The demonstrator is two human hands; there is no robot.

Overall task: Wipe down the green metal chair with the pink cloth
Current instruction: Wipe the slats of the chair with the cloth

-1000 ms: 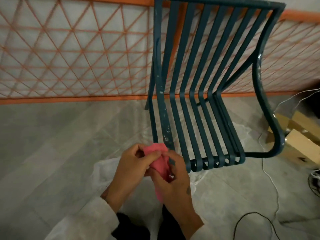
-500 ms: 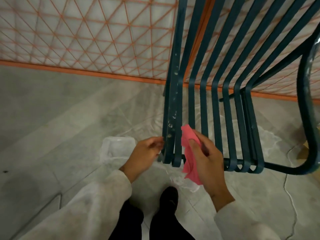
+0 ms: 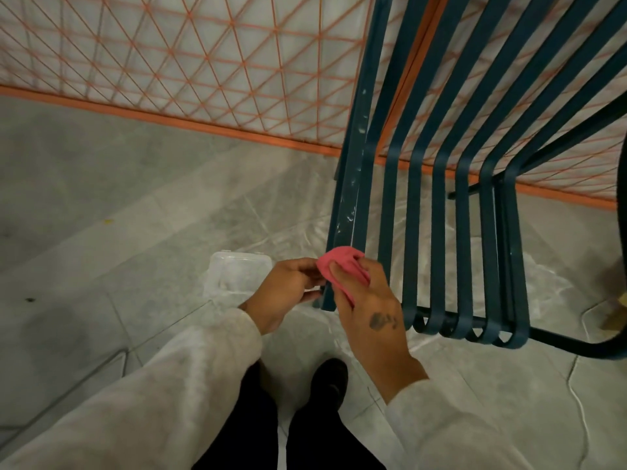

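The green metal chair (image 3: 437, 205) has long flat slats and fills the right half of the view, with white specks on its leftmost slat. My right hand (image 3: 369, 310) presses the pink cloth (image 3: 342, 266) around the lower end of that leftmost slat, near the seat's front edge. My left hand (image 3: 288, 293) is just left of the same slat, fingertips curled at its edge beside the cloth. Whether those fingers grip the slat is hidden by the cloth.
A clear plastic container (image 3: 237, 276) sits on the grey tiled floor left of my hands. An orange lattice fence (image 3: 190, 62) runs behind the chair. A thin white cable (image 3: 580, 412) lies on the floor at right. My dark shoe (image 3: 329, 378) is below the hands.
My right hand has wrapped the cloth onto the leftmost slat; half a second ago the cloth hung loose beside it. A second ago both hands held the cloth together. The view has moved closer.
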